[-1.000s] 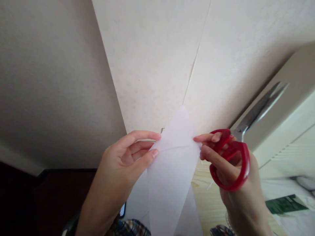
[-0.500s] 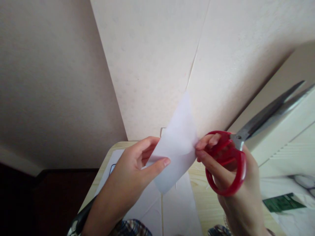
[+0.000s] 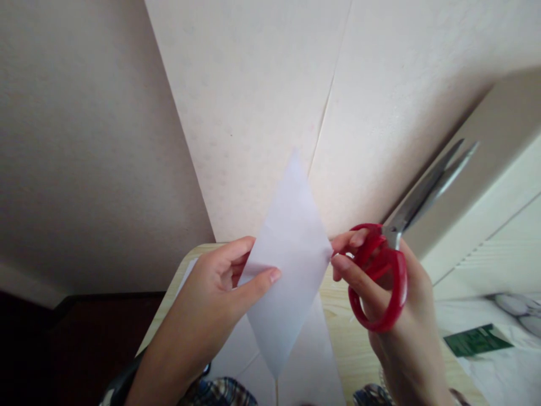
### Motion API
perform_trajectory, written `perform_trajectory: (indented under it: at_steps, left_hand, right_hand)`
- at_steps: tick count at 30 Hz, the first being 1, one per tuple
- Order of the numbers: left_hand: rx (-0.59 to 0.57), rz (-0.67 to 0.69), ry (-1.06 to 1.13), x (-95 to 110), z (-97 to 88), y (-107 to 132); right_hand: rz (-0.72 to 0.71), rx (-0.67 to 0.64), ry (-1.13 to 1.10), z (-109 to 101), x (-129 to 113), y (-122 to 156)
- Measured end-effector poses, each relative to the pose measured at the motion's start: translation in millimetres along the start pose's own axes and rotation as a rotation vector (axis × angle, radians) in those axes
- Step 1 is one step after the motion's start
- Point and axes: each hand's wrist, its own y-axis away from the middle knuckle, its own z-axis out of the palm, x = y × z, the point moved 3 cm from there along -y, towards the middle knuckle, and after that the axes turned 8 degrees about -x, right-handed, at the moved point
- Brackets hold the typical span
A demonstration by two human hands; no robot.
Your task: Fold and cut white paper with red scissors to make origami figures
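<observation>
I hold a white diamond-shaped piece of paper (image 3: 289,265) up in front of me. My left hand (image 3: 220,293) pinches its left corner between thumb and fingers. My right hand (image 3: 389,304) pinches the right corner with thumb and forefinger, while red-handled scissors (image 3: 382,270) hang on its other fingers. The steel blades (image 3: 431,186) point up to the right, slightly parted. The paper's top point reaches up against the wall, its bottom point hangs over the table.
A light wooden table (image 3: 350,338) lies below, with white sheets (image 3: 308,361) on it. A small green card (image 3: 475,340) rests on white cloth at the right. A beige cabinet (image 3: 499,186) stands at the right, textured walls behind.
The long strip of paper is now a separate diamond piece held upright between both hands. The scissors have tipped more upright and my hands shifted slightly left.
</observation>
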Motion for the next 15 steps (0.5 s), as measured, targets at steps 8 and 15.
perform_trajectory:
  at_steps: [8,15]
  left_hand:
    - [-0.003,-0.031,-0.092,-1.8,3.4,0.7]
    - [0.105,-0.002,-0.223,4.3,-2.0,4.7]
  right_hand:
    - [0.03,-0.047,-0.027,8.2,-6.2,3.6]
    - [0.107,-0.156,-0.054,5.8,3.5,10.0]
